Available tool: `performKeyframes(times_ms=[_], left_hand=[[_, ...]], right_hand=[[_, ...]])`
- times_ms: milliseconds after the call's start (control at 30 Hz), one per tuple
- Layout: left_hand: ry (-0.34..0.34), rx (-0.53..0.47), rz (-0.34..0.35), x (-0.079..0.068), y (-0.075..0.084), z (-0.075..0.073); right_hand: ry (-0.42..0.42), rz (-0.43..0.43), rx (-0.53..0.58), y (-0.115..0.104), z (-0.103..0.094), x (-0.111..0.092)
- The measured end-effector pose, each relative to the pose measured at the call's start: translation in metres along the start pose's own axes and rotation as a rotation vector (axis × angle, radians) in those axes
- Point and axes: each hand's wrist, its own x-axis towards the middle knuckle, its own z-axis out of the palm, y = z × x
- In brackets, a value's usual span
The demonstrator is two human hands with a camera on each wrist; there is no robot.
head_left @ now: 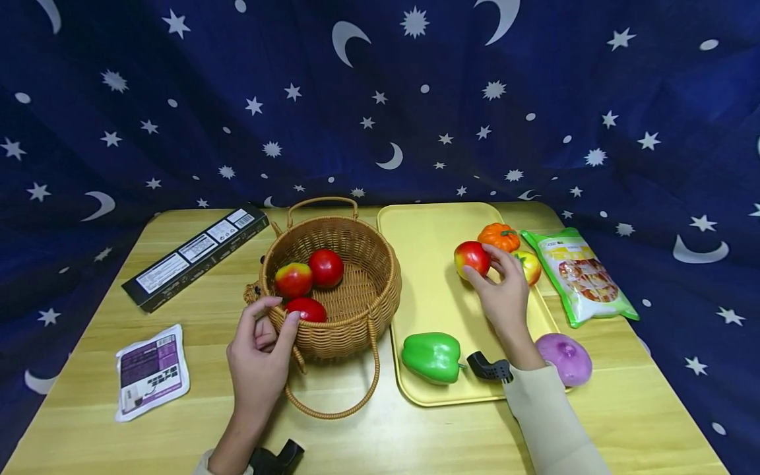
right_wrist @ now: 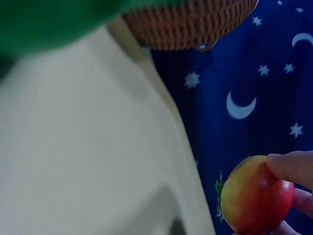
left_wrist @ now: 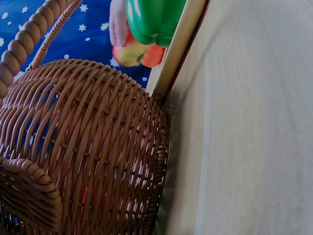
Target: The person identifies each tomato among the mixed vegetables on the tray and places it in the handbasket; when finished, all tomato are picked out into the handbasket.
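Observation:
My right hand (head_left: 505, 297) pinches a red-and-yellow fruit (head_left: 472, 258) between thumb and fingers over the yellow tray (head_left: 415, 264). In the right wrist view the same fruit (right_wrist: 257, 196) shows a green leafy tip. My left hand (head_left: 261, 356) holds the near-left rim of a brown wicker basket (head_left: 356, 330), its thumb and forefinger at the edge. Inside the basket lie a red-and-yellow fruit (head_left: 293, 280), a round red one (head_left: 326, 268) and an oval red one (head_left: 307, 309). The left wrist view shows the wicker side (left_wrist: 88, 137), but not the left hand.
On the tray sit a green bell pepper (head_left: 432, 357), a small orange pumpkin (head_left: 499, 236) and a yellow-red fruit (head_left: 528, 266). A purple onion (head_left: 565, 359) and a green-edged food bag (head_left: 584, 277) lie right. Left are a black box (head_left: 196, 256) and a purple-white packet (head_left: 152, 373).

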Motion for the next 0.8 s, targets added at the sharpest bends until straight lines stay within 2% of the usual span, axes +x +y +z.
performKeyframes(times_ms=[200,567,800], left_hand=[[-0.002,-0.001,0.003,0.0,-0.001,0.0],[0.008,-0.009,0.009,0.0,-0.001,0.0],[0.012,0.001,0.035,-0.001,-0.001,0.001]], right_hand=[[-0.046,-0.02,0.075,-0.016,-0.002,0.0],[-0.161,-0.044,0.189,-0.057,-0.005,0.001],[-0.215,-0.076,0.188,-0.077,-0.005,0.001]])
